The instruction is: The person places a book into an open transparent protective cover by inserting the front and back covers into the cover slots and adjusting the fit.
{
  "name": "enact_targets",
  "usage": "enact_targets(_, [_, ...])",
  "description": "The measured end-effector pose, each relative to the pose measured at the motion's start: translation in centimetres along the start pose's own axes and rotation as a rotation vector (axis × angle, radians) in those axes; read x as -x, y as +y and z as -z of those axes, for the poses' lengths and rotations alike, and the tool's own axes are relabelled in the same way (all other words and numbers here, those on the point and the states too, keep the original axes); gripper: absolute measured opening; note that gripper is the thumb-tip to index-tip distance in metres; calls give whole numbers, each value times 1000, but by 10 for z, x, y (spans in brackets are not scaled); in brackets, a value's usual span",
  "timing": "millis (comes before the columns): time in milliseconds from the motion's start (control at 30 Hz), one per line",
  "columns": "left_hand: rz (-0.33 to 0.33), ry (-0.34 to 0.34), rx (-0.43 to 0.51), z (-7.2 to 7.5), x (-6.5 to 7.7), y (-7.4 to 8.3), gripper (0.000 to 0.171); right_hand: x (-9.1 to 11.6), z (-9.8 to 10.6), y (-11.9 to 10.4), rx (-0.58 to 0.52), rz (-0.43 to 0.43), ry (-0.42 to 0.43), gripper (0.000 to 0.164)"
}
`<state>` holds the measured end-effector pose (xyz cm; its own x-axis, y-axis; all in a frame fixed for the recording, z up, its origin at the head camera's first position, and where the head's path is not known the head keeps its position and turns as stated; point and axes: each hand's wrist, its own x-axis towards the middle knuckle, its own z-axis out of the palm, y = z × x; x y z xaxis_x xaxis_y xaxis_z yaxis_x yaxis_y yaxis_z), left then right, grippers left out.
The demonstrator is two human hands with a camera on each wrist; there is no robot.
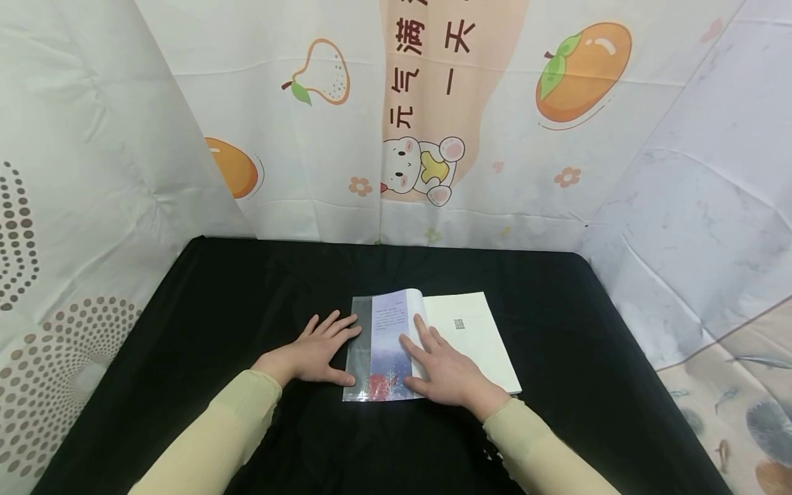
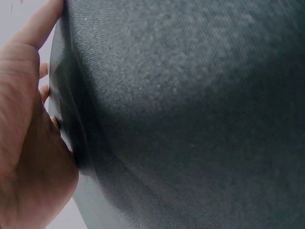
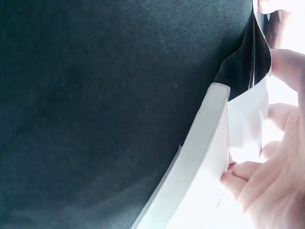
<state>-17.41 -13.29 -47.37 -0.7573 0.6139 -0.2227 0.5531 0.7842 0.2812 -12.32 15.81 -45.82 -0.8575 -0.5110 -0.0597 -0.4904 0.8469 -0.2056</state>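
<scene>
A book (image 1: 473,344) lies on the black cloth, its cream page with a small printed square facing up. To its left spreads a purple-blue cover flap (image 1: 388,350) with small text and a red patch at the bottom. A clear plastic film (image 1: 359,357) sticks out past the flap's left edge. My left hand (image 1: 315,352) has its fingers spread, thumb and fingertips at the film's left edge. My right hand (image 1: 452,371) lies across the fold between flap and page, fingers extended. In the right wrist view, the book's thick page block (image 3: 195,157) shows beside that hand, and the cover bows upward.
The black cloth (image 1: 278,440) covers the table on all sides of the book. White printed curtains (image 1: 297,158) hang behind the table and at both sides.
</scene>
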Motion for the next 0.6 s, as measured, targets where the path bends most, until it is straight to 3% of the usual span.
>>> enact_targets(600, [-2, 2, 14, 2, 1, 2, 97, 0, -2, 1, 7, -2, -4, 73])
